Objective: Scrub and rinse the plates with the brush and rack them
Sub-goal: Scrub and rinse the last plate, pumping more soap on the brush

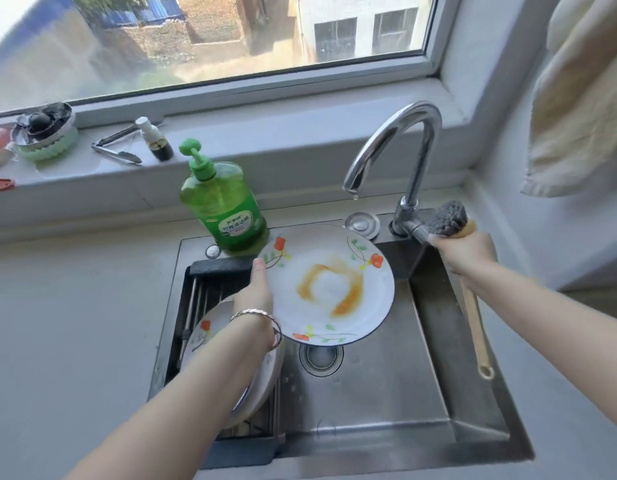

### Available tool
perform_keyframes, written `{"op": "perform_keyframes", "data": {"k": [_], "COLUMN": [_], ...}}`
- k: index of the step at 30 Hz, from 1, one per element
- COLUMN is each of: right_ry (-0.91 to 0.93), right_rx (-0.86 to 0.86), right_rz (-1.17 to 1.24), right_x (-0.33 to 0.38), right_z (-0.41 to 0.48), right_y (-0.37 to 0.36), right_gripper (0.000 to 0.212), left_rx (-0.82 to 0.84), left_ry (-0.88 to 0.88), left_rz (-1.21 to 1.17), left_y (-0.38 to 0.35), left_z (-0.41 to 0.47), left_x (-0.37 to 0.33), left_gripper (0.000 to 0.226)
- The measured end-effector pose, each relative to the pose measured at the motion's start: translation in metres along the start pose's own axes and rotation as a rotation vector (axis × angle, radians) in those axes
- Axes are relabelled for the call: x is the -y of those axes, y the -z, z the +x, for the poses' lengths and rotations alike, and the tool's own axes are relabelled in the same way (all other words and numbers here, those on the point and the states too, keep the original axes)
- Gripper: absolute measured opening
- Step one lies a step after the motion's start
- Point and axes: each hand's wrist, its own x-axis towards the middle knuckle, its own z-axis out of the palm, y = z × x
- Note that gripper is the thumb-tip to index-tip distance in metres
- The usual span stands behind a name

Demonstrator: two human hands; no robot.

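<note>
My left hand (257,292) grips the left rim of a white flowered plate (338,320), thumb on top, holding it tilted over the sink (386,386). An orange-brown smear covers the plate's middle. My right hand (464,252) holds the long wooden-handled brush (447,218), its dark head up, and also touches the tap lever (416,231). The curved chrome tap (400,133) has a single drop hanging from its spout; no stream runs. A second flowered plate (205,332) lies in the dark rack (217,268) on the sink's left side, partly hidden by my left forearm.
A green dish-soap pump bottle (224,202) stands behind the rack. The windowsill holds tongs (115,147), a small dark bottle (156,142) and a bowl of scourers (44,131). A beige towel (580,105) hangs at the right. The drain (321,358) sits below the plate.
</note>
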Motion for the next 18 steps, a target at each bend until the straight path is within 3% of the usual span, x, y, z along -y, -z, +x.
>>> {"op": "perform_keyframes", "data": {"k": [12, 18], "right_ry": [-0.235, -0.233], "right_rx": [-0.179, -0.203], "right_rz": [0.183, 0.181], "right_x": [-0.009, -0.015], "right_z": [0.085, 0.083], "right_y": [-0.029, -0.027], "right_gripper": [0.047, 0.033], "left_rx": [-0.08, -0.088], "left_ry": [-0.137, -0.102], "left_rz": [0.156, 0.134], "left_y": [-0.034, -0.038], "left_z": [-0.007, -0.004], "left_x": [-0.029, -0.032], "left_gripper": [0.075, 0.073]}}
